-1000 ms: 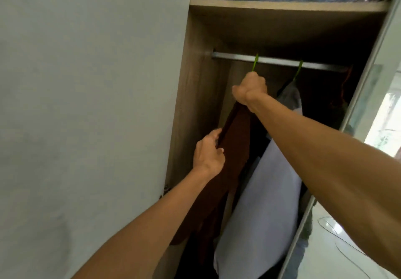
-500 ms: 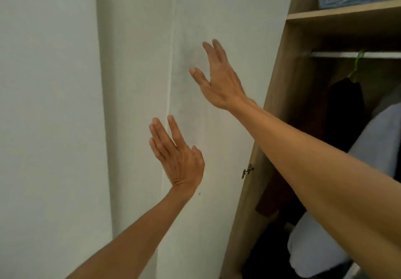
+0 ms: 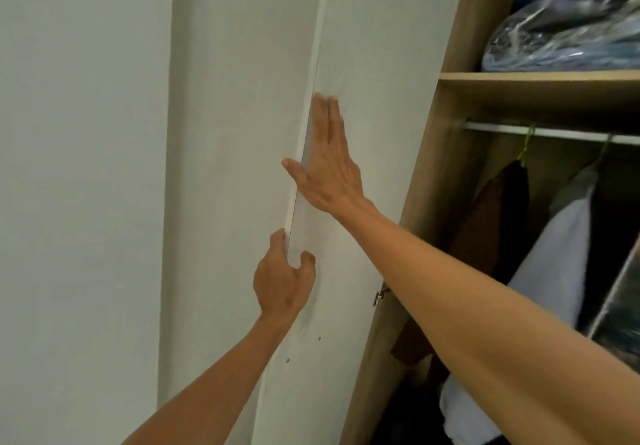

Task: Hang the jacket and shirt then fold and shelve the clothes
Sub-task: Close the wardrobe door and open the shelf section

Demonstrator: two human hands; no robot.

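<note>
Head camera: my left hand (image 3: 282, 280) grips the door (image 3: 375, 64) edge; just above, my right hand (image 3: 327, 166) presses flat, fingers together. Far right of both, jacket (image 3: 495, 226) and shirt (image 3: 557, 264) already hang; folding and shelving remain, I judge

I read this as a home, likely a bedroom corner. Evidence: a wood-grain wardrobe (image 3: 433, 202) with a white door (image 3: 381, 64), set against a plain pale wall (image 3: 69, 167). Inside, a metal rail (image 3: 561, 133) carries green hangers (image 3: 527, 145) with a brown jacket (image 3: 495, 223) and a pale shirt (image 3: 554, 254). On the shelf (image 3: 536, 76) above sits a plastic-wrapped bundle (image 3: 561, 36).
</note>
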